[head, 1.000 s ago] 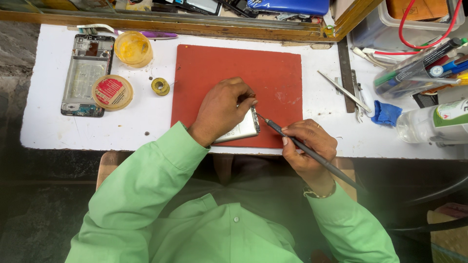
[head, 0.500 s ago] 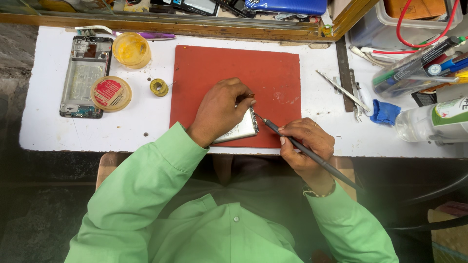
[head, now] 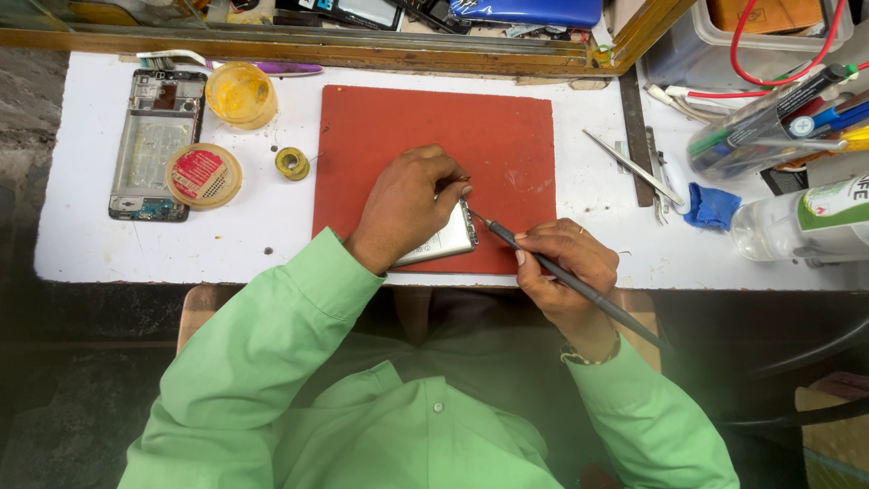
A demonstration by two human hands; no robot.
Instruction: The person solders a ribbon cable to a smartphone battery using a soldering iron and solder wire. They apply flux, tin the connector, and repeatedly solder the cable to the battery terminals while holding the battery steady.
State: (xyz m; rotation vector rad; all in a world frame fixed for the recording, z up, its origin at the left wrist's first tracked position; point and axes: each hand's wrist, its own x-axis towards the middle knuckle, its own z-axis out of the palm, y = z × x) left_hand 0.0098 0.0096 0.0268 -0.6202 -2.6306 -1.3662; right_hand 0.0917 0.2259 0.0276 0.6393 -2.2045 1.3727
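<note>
My left hand (head: 407, 204) presses down on a silver phone part (head: 444, 244) lying at the near edge of the red mat (head: 507, 136). My right hand (head: 566, 263) grips a long dark thin tool (head: 579, 285) like a pen. Its tip touches the right edge of the silver part, just below my left fingertips. Most of the part is hidden under my left palm. Both sleeves are light green.
An opened phone frame (head: 149, 145) lies at the far left beside a round red-lidded tin (head: 203, 175), a yellow pot (head: 240, 93) and a small solder spool (head: 292, 163). Right of the mat lie tweezers (head: 632, 167), a blue cloth (head: 711, 206), a clear bottle (head: 801, 222) and a box of pens and cables (head: 769, 118).
The tool tip has crept slightly along the edge of the silver part. My hands hold almost the same place.
</note>
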